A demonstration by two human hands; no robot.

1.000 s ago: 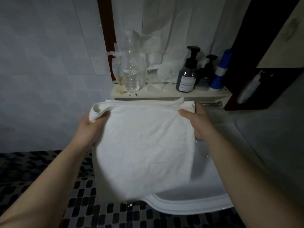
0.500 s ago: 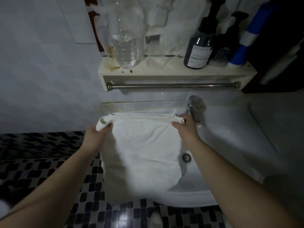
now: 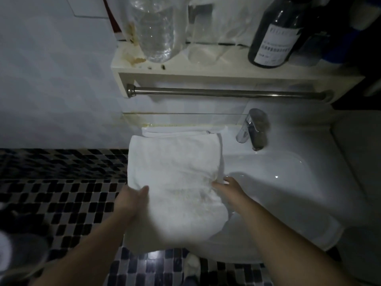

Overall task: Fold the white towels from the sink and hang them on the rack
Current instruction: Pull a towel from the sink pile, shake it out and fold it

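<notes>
A folded white towel (image 3: 175, 172) lies over the left side of the white sink (image 3: 288, 182), its far edge on the sink's back rim. A second folded layer or towel (image 3: 177, 132) shows just behind that edge. My left hand (image 3: 132, 200) grips the towel's near left part, thumb on top. My right hand (image 3: 228, 188) pinches its right edge lower down, thumb on the cloth. The near end of the towel hangs blurred over the sink's front. The metal rack bar (image 3: 226, 92) under the shelf is bare.
A chrome faucet (image 3: 253, 129) stands at the back of the sink, right of the towel. The cream shelf (image 3: 226, 74) above the bar carries a clear water bottle (image 3: 154, 27) and a dark pump bottle (image 3: 274, 40). Checkered floor tiles (image 3: 61, 182) lie to the left.
The towel came down from in front of the rack onto the sink's left side. Both hands slid from its top corners to its nearer sides, and the view tilted down.
</notes>
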